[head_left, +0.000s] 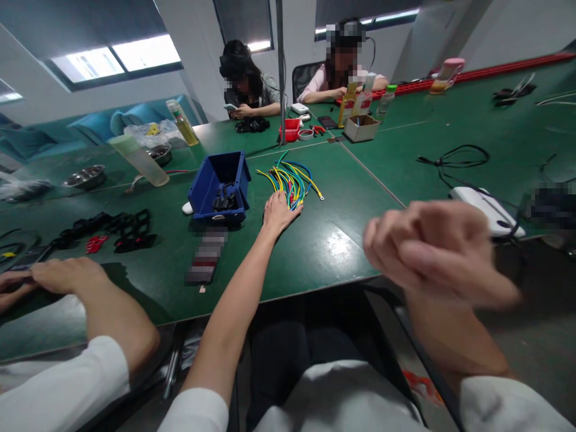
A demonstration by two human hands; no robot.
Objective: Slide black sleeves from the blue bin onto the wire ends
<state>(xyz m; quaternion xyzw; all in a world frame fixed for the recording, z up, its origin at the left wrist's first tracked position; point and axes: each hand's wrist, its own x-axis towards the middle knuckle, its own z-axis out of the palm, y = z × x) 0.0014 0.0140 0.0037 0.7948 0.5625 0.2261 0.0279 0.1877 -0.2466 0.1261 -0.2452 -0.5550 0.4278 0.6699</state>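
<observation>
My left hand [278, 214] reaches far out over the green table [342, 240]. Its fingers are stretched flat onto a bundle of yellow, green and blue wires [290, 180] with metal ends. Just left of that hand stands a blue plastic bin [220, 186] holding black parts. My right hand [432, 252] is raised close to the camera, off the table's front edge. It is smeared by motion, its fingers look loosely curled, and I make out nothing in it.
A co-worker's hand [67, 279] with a white sleeve rests at the left by black connectors [121, 228] and red pieces. Two people sit at the far side. Bottles, a cardboard box [361, 127], a red tray, a white device [488, 211] and black cables lie around.
</observation>
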